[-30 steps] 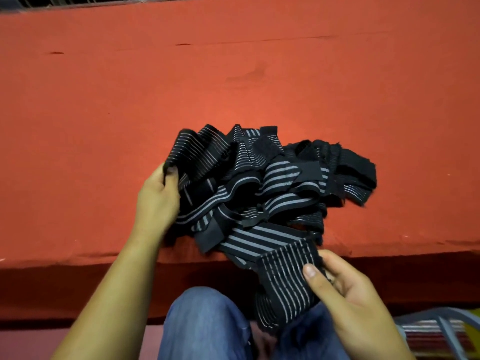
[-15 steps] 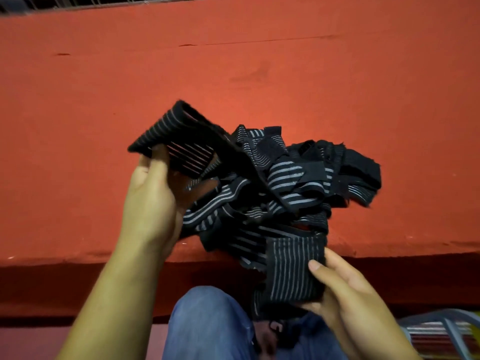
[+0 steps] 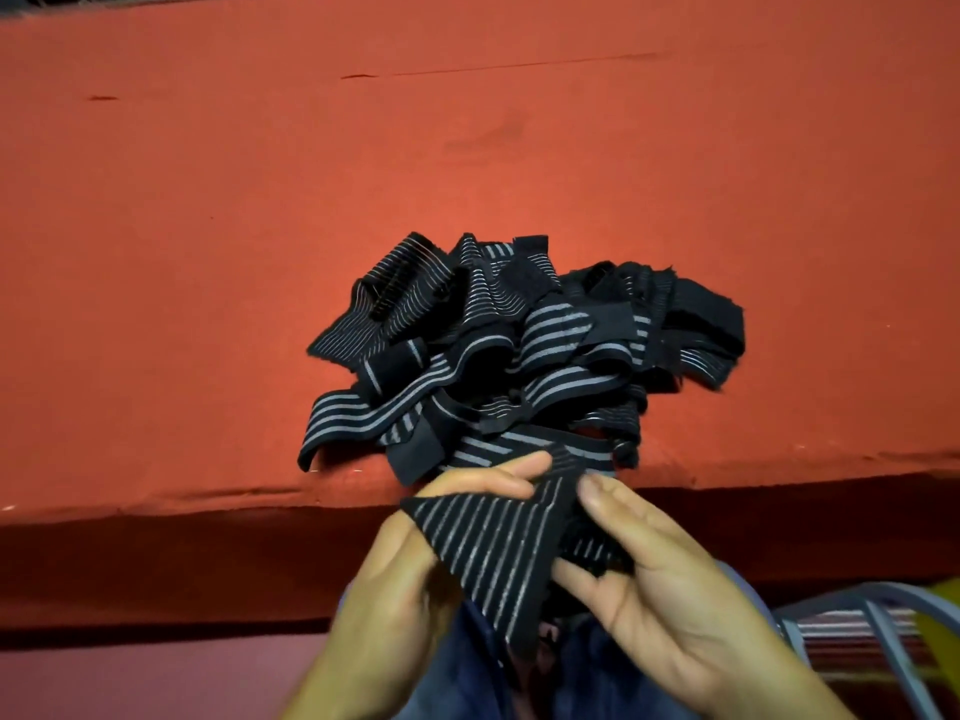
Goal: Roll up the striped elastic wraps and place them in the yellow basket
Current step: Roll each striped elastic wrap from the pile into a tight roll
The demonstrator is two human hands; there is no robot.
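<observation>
A tangled pile of black elastic wraps with grey stripes (image 3: pixel 524 345) lies on the red table (image 3: pixel 467 148) close to its near edge. One striped wrap end (image 3: pixel 493 553) hangs off that edge over my lap. My left hand (image 3: pixel 415 563) pinches its left side, fingers lying across the top of the strip. My right hand (image 3: pixel 660 579) holds the right side, thumb below and fingers behind the fabric. A sliver of the yellow basket (image 3: pixel 940 615) shows at the lower right edge, mostly out of frame.
A grey metal chair frame (image 3: pixel 852 610) with a striped seat stands at the lower right beside my knee. My blue jeans (image 3: pixel 467 667) are under the hands. The red cloth stretches far to the left and behind the pile.
My left hand let go of the wrap it had lifted on the pile's left side and came down to the hanging end. Both hands now hold that one strip.
</observation>
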